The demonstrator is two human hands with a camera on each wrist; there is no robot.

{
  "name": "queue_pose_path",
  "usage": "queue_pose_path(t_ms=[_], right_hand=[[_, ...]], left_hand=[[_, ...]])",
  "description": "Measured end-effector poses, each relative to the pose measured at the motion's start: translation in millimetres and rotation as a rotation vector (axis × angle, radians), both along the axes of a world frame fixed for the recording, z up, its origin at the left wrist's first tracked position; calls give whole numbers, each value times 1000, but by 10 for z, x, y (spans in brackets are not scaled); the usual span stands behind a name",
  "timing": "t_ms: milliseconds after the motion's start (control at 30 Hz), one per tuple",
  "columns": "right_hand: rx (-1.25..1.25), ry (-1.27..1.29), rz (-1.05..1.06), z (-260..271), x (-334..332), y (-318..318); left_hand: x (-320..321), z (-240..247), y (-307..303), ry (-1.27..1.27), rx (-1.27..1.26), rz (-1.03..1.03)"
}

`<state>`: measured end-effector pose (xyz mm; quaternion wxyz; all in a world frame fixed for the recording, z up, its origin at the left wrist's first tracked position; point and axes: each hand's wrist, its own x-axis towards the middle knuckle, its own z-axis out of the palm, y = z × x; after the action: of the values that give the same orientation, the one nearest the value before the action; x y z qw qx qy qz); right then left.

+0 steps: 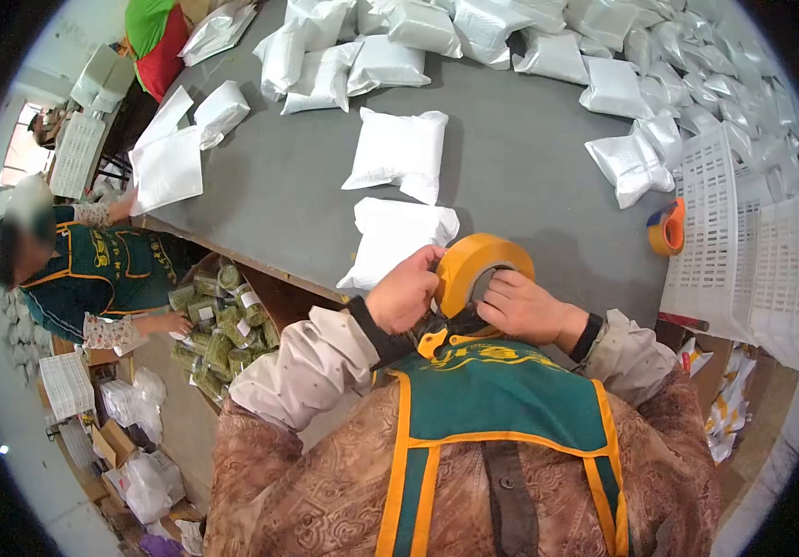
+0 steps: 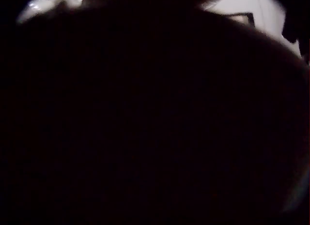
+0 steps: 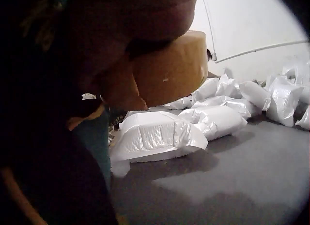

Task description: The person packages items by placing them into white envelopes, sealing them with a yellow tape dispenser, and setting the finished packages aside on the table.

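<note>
A wide roll of yellow-brown packing tape (image 1: 474,269) is held up in front of the chest, over the near table edge. My left hand (image 1: 404,295) has curled fingers at the roll's left side and grips it there. From the right, my right hand (image 1: 525,311) holds the roll with its fingers in the core. Below the roll sits a black-and-orange tape dispenser (image 1: 435,342), partly hidden by the hands. The right wrist view shows the roll (image 3: 167,70) close up under a dark hand. Just beyond lies a white padded mailer (image 1: 395,237). The left wrist view is almost wholly dark.
Another white mailer (image 1: 399,153) lies farther back on the grey table (image 1: 283,186), before heaped parcels (image 1: 604,88). At right are an orange-and-blue tape dispenser (image 1: 667,228) and white plastic crates (image 1: 710,232). Leftward, another person (image 1: 84,269) stands by packed green jars (image 1: 223,320).
</note>
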<state>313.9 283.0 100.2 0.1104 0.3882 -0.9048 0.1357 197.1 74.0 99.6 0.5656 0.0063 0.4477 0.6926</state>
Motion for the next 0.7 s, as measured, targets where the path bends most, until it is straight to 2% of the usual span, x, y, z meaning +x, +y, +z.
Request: queue_pose_path(t_ms=[133,233,433,467,567,600,700], right_hand=[[-51,7,-29,-75,30,52],[-63,13,-17,-98,15,54],[-113,11,33,-84,-84,1],[-108,0,46,-75,-86,-4],[-165,-46,54,-139,-64,-4],[-181,-92,42,-149,-39,14],[-209,-187,18,-174,60,53]], left_hand=[[-185,245,-163,217,118,-67],[-299,91,-192,669,85,-270],[-411,-185,-123,844,219,-51],[-401,-211,-111,754,209,-24],[-399,-285,-149,636,133,-24],[-424,-315,-198,696,143,-85],[-458,-493,-433,721,77,-54]])
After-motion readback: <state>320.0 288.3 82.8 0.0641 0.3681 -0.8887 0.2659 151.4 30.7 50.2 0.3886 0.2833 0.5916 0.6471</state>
